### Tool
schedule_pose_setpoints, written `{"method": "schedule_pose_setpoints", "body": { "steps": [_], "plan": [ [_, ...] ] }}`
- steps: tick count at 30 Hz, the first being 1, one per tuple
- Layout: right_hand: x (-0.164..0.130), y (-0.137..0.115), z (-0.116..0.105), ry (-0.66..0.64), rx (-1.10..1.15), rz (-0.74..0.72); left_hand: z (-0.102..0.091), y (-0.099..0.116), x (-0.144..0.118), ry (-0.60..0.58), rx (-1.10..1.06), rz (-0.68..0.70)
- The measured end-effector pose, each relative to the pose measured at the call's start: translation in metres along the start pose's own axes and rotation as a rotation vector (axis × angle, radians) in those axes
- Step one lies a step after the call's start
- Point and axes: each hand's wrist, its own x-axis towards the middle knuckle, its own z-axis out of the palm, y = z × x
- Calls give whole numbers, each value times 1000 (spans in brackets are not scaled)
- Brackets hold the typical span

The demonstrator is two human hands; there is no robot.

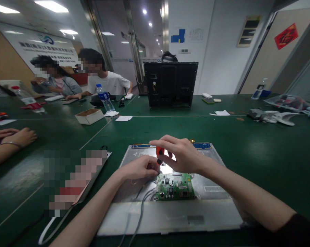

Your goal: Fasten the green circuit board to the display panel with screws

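Note:
A green circuit board (176,188) lies on the silvery back of a flat display panel (211,187). My right hand (182,154) grips the red and black handle of a screwdriver (160,151), the index finger stretched over its top. The screwdriver stands nearly upright over the board's upper left corner. Beside its lower end, my left hand (141,168) is closed in a pinch; what its fingertips hold, if anything, is hidden. Grey cables (141,206) run from the board's left side towards me. A narrow blue board (202,145) lines the panel's far edge.
Left of the panel lies a blurred-out flat object (77,187) with a white cable. A black monitor casing (171,84) stands across the green table (268,151). A white box (90,116) and water bottle (105,97) stand farther left. Other people sit around; one's hands (18,137) rest at left.

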Motion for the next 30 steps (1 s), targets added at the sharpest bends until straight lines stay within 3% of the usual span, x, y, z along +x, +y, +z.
{"method": "schedule_pose_setpoints", "body": {
  "steps": [5,30],
  "plan": [
    [0,0,-2,-9,-43,-10,1,7,-2,21,31,-17],
    [2,-7,-6,-177,33,109,2,-6,3,-1,-14,11]
  ]
}}
